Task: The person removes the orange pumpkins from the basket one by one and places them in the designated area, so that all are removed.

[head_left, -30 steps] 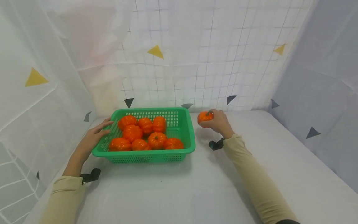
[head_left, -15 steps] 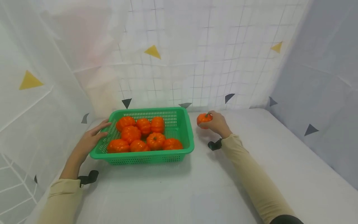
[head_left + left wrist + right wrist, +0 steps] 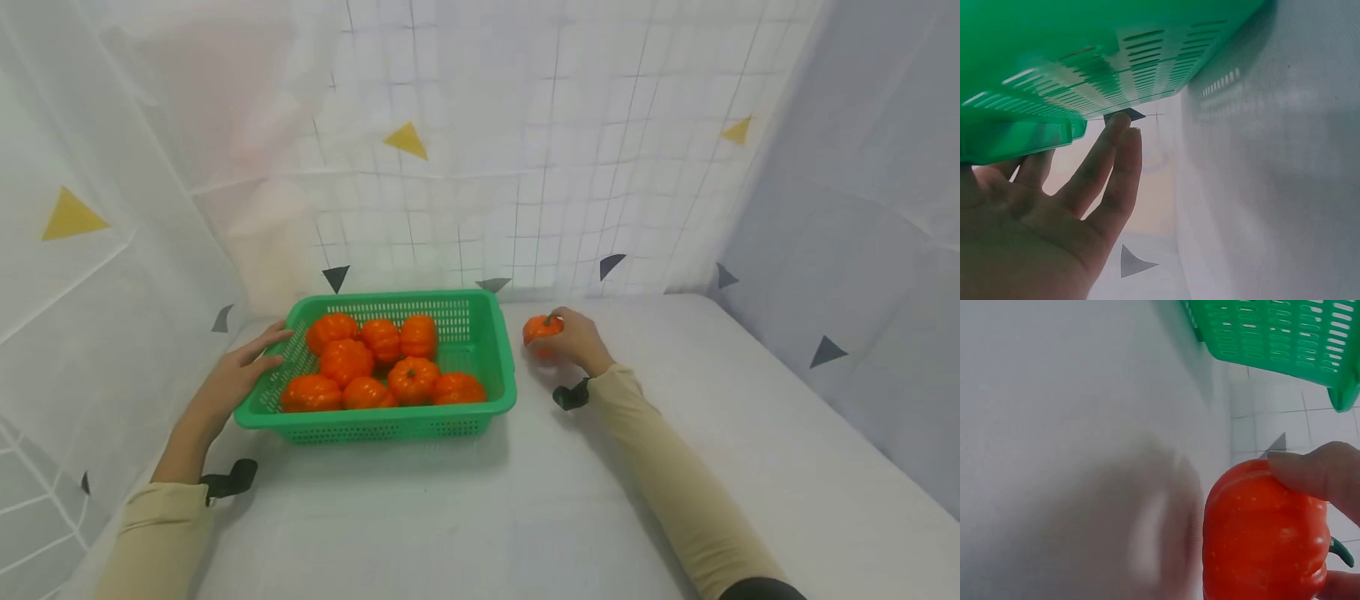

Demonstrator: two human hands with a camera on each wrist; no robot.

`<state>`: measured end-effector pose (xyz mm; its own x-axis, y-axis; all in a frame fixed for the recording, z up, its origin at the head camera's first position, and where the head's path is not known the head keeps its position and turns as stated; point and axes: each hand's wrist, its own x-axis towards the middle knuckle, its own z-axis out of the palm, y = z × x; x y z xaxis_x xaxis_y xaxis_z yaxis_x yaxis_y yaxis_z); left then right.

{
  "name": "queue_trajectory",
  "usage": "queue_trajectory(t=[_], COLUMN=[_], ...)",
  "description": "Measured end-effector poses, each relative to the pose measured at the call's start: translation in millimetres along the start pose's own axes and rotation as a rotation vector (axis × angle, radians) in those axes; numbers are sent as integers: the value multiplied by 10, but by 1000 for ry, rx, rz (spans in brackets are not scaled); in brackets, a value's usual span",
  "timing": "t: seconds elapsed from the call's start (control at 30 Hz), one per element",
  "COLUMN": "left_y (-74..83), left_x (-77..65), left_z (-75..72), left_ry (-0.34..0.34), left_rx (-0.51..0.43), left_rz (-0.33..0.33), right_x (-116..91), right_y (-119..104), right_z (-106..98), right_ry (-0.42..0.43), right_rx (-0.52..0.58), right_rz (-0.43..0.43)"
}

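Note:
A green slotted plastic basket stands left of centre on the white table, holding several glossy orange pumpkins. At its left end, my left hand touches the rim with loosely extended fingers. In the left wrist view, some of those fingers lie along the basket's outer side and others pass behind the rim. To the basket's right, my right hand holds a small orange pumpkin between thumb and fingers, its green stem showing. Whether this pumpkin touches the table cannot be told.
The white table runs back to a sheet-covered wall with grid lines. Pale sheets also hang at the left and right, the right one greyer. Yellow and dark triangles mark these sheets.
The right hand has moved slightly lower or nearer in the head view with the pumpkin in its grip. The left hand stays at the rim. The head view has shifted a little.

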<state>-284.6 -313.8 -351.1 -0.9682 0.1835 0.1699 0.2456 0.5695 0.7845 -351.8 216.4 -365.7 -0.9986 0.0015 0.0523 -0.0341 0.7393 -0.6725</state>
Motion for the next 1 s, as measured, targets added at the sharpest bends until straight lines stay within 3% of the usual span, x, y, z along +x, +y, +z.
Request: queue_trajectory(t=[0.2,0.37,0.57,0.67,0.8,1.0], left_y=[39,8,0,-10,-14,-18], left_x=[35,42,27,14,6,-4], left_z=[-32,-34,-16,1,10,14], left_ry=[2,-4,16,19,18,17], left_rx=[5,15,-9,4,33,58], left_rz=[24,-2,23,4,-17,-23], right_x=[38,56,29,-87,-253,-276], right_y=[12,13,-64,-263,-693,-1330], right_z=[42,51,-89,-227,-368,-345], right_ry=[-16,-54,-79,-40,2,-85], right_rx=[-2,-4,-59,-34,-10,-19], right_rz=[8,25,6,-32,-148,-285])
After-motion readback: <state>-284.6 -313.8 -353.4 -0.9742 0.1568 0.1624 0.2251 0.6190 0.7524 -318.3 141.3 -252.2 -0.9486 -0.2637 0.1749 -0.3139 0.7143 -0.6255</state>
